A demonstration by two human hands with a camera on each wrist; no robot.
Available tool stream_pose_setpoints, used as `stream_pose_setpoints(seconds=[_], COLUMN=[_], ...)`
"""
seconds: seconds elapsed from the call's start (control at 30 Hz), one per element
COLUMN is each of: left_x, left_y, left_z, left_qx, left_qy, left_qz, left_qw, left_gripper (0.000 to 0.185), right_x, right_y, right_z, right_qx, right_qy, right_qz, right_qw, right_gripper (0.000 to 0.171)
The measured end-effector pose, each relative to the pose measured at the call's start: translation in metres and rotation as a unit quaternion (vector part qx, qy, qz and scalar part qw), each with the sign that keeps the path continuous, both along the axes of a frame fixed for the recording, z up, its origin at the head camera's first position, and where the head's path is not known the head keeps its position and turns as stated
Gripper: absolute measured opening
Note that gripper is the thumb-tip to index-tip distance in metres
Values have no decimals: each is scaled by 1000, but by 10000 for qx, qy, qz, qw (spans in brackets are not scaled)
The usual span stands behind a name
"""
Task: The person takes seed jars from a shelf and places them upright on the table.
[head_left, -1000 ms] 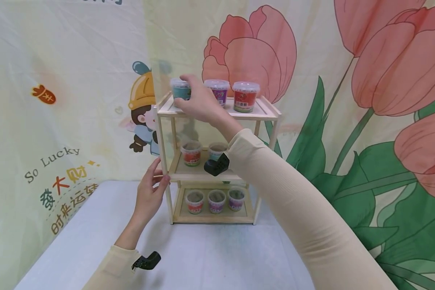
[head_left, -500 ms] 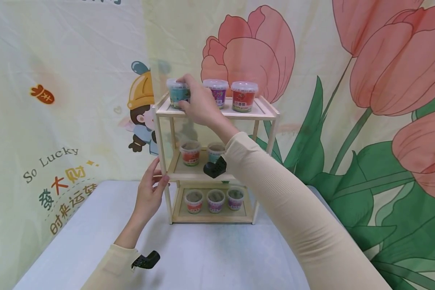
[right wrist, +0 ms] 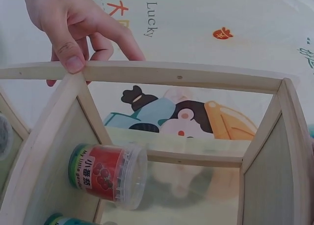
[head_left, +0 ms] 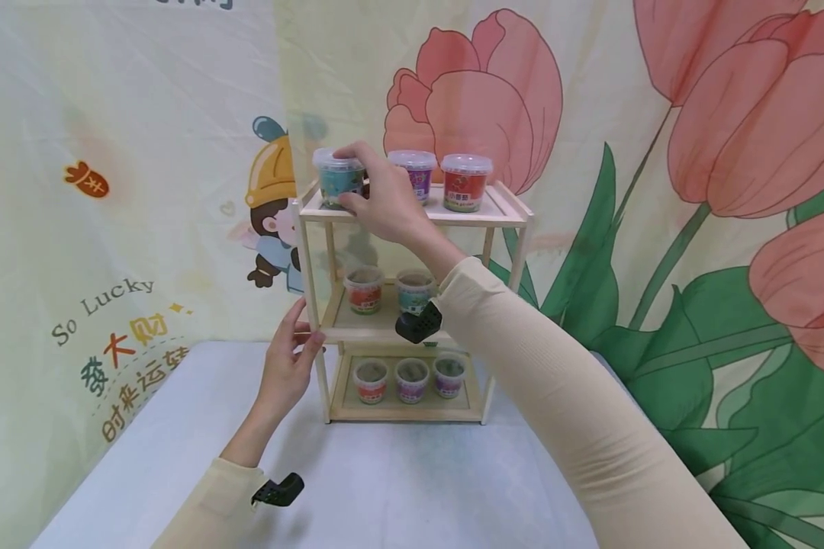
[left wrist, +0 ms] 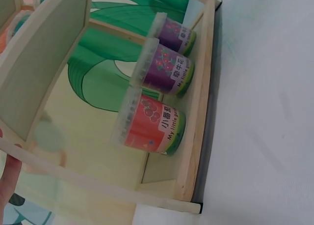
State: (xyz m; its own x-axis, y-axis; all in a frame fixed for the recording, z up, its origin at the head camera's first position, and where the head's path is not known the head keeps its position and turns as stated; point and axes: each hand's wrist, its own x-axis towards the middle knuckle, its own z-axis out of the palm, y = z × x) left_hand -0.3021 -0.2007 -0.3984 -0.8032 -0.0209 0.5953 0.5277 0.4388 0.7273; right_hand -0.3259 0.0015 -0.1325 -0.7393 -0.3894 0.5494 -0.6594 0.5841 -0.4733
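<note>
My right hand is at the left end of the top shelf, gripping a teal lidded plastic cup from its right side, with the index finger over the lid and the thumb low in front. To the right of it stand a purple cup and a red cup. Lower down, my left hand holds the left post of the wooden shelf rack. In the right wrist view, that left hand has its thumb on the front of the frame and its fingers behind.
Another red cup and a teal cup stand on the middle shelf. The bottom shelf bears a red cup and two purple ones. The rack stands on a white-covered table before a printed cloth backdrop.
The teal cup on the top shelf has shifted slightly left and toward the front in my right hand, away from the purple cup. My left hand stays on the post.
</note>
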Motion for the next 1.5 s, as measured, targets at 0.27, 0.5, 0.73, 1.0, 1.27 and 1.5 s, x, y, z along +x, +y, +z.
stream_pose_setpoints(seconds=[0.27, 0.5, 0.73, 1.0, 1.27, 1.5], left_x=[0, 1, 1, 1, 1, -2], left_y=[2, 4, 3, 0, -4, -2], left_z=[0, 3, 3, -1, -3, -3], left_qx=[43, -15, -87, -93, 52, 11], left_qy=[46, 70, 18, 40, 55, -44], left_qz=[-38, -36, 16, 107, 28, -20], left_qw=[10000, 10000, 10000, 9999, 10000, 10000], left_gripper=[73, 72, 73, 72, 70, 70], right_x=[8, 26, 44, 68, 91, 95], right_y=[6, 19, 32, 48, 60, 64], right_z=[-1, -3, -11, -32, -89, -144], right_qx=[-313, -467, -490, -471, -619, -768], right_qy=[133, 340, 585, 744, 346, -22], right_qz=[261, 621, 803, 1065, 1130, 950], right_qw=[9991, 9964, 9938, 9904, 9911, 9925], right_gripper=[57, 58, 59, 58, 58, 58])
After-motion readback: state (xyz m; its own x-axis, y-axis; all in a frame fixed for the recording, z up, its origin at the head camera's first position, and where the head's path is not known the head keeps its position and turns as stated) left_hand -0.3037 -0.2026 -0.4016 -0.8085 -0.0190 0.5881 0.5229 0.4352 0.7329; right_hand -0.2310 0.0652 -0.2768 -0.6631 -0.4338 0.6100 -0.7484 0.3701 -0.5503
